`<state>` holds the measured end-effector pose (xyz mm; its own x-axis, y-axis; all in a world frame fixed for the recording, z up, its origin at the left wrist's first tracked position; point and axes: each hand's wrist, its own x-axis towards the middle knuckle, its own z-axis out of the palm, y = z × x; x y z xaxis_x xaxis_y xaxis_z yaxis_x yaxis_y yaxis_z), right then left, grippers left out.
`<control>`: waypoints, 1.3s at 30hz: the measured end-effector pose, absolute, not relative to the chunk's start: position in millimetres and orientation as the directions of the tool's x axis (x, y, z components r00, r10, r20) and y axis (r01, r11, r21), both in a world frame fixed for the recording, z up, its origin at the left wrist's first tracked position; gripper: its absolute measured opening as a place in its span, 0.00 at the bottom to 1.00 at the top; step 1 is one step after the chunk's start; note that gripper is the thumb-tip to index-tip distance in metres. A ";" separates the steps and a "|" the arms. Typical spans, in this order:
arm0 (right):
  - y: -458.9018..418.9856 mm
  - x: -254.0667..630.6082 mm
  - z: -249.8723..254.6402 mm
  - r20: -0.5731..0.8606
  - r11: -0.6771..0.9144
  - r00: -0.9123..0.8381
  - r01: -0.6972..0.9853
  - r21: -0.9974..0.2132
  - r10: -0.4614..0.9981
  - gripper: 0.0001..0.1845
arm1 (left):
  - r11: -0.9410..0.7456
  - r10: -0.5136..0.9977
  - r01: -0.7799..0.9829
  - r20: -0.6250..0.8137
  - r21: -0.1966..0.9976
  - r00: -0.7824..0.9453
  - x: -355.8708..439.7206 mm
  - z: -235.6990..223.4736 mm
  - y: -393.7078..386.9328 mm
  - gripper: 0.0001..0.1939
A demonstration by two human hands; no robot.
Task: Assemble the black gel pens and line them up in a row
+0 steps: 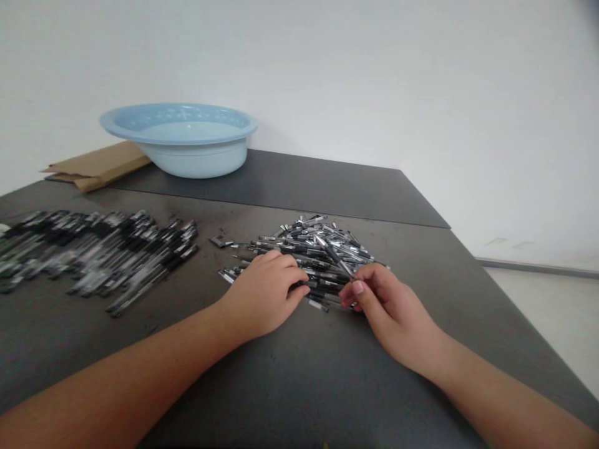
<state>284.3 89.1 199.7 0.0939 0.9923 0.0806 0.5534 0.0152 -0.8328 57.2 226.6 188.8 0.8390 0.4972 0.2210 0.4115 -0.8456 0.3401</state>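
Note:
My right hand (390,308) pinches a pen (334,255) between thumb and fingertips. The pen is tilted up to the left above the near right side of a loose pile of pens (299,262), which have black grips, clear barrels and silvery tips. My left hand (269,290) lies over the near left side of this pile, palm down, its fingers curled towards the thumb. Whatever sits between those fingers is hidden. To the left, a second group of pens (145,255) lies roughly side by side in a slanting row, blurred at its left end.
A light blue basin (201,161) stands at the back of the dark table (327,386), partly over a brown paper bag or folded cardboard (100,163). Short loose pieces (219,242) lie between the two groups of pens. A white wall (374,93) rises behind the table.

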 end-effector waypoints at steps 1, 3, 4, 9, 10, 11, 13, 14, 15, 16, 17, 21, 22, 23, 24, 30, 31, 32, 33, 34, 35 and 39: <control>89.2 284.4 200.1 0.082 0.019 0.084 0.568 -0.823 0.993 0.13 | -0.842 0.501 0.415 0.218 0.344 0.837 57.5 188.9 226.3 0.11; 89.4 284.9 200.4 0.088 0.025 0.076 0.596 -0.802 0.993 0.13 | -0.840 0.502 0.415 0.213 0.349 0.838 58.4 189.1 225.3 0.11; 89.5 285.1 200.3 0.093 0.026 0.078 0.607 -0.794 0.993 0.13 | -0.842 0.498 0.412 0.210 0.348 0.841 58.9 189.1 224.8 0.11; 89.6 286.4 201.1 0.108 0.033 0.080 0.630 -0.776 0.991 0.13 | -0.854 0.479 0.380 0.251 0.355 0.841 57.4 192.1 226.7 0.11; 89.7 287.0 201.9 0.108 0.036 0.075 0.638 -0.770 0.991 0.13 | -0.846 0.492 0.381 0.268 0.373 0.828 55.5 194.1 228.4 0.11; 89.8 287.7 202.8 0.111 0.041 0.068 0.649 -0.760 0.991 0.13 | -0.832 0.510 0.383 0.280 0.403 0.814 53.0 196.5 230.5 0.11; 89.9 289.7 205.1 0.130 0.063 0.045 0.687 -0.724 0.990 0.12 | -0.785 0.556 0.381 0.287 0.488 0.780 46.4 201.9 235.3 0.11; 89.9 290.8 206.3 0.149 0.082 0.034 0.708 -0.701 0.988 0.12 | -0.752 0.588 0.380 0.286 0.539 0.757 42.8 204.3 237.8 0.10; 89.7 291.7 207.4 0.173 0.103 0.023 0.727 -0.679 0.985 0.11 | -0.714 0.621 0.378 0.283 0.589 0.731 39.2 206.2 240.3 0.10; 89.4 292.5 208.4 0.196 0.121 0.015 0.740 -0.662 0.980 0.11 | -0.677 0.653 0.377 0.279 0.632 0.705 36.0 207.3 242.7 0.09; 89.0 293.0 209.1 0.215 0.133 0.013 0.747 -0.651 0.977 0.10 | -0.643 0.682 0.378 0.272 0.667 0.679 33.2 207.5 244.9 0.09; 87.2 293.7 209.3 0.222 0.108 0.051 0.753 -0.649 0.974 0.11 | -0.554 0.735 0.337 0.258 0.761 0.627 28.2 201.5 249.9 0.11; 86.9 293.7 209.0 0.218 0.098 0.062 0.753 -0.651 0.974 0.12 | -0.539 0.739 0.311 0.262 0.783 0.620 28.3 199.3 249.8 0.11; 86.7 293.8 208.6 0.216 0.091 0.070 0.752 -0.653 0.974 0.12 | -0.526 0.742 0.285 0.269 0.802 0.614 28.7 197.3 249.3 0.11; 86.7 293.8 208.3 0.214 0.087 0.074 0.750 -0.656 0.974 0.12 | -0.516 0.745 0.264 0.274 0.815 0.608 29.4 195.6 248.3 0.11; 86.8 293.8 208.1 0.210 0.090 0.074 0.732 -0.675 0.975 0.13 | -0.484 0.752 0.239 0.260 0.842 0.606 32.2 193.1 243.2 0.09; 86.5 293.8 208.1 0.212 0.091 0.075 0.732 -0.676 0.974 0.13 | -0.474 0.758 0.234 0.257 0.849 0.600 32.0 192.6 243.4 0.10; 86.2 293.8 208.1 0.215 0.091 0.077 0.732 -0.675 0.974 0.13 | -0.462 0.766 0.230 0.255 0.857 0.590 31.7 192.0 244.0 0.10; 85.8 293.8 208.1 0.218 0.092 0.078 0.733 -0.674 0.973 0.13 | -0.452 0.774 0.227 0.252 0.863 0.581 31.4 191.3 244.7 0.10; 85.5 293.8 208.1 0.223 0.094 0.080 0.734 -0.673 0.971 0.13 | -0.444 0.780 0.224 0.251 0.867 0.573 31.1 190.7 245.5 0.11; 85.1 293.8 208.1 0.226 0.096 0.081 0.733 -0.673 0.971 0.13 | -0.440 0.783 0.220 0.252 0.870 0.569 30.8 190.2 246.1 0.10; 84.8 293.1 208.5 0.212 0.089 0.078 0.732 -0.675 0.974 0.13 | -0.442 0.778 0.232 0.241 0.867 0.580 31.0 192.4 245.7 0.10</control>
<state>293.1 84.8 208.5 0.0777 0.9741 0.2125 0.7324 0.0888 -0.6751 31.0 245.7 192.4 0.5805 0.7778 0.2411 0.2320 -0.4418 0.8666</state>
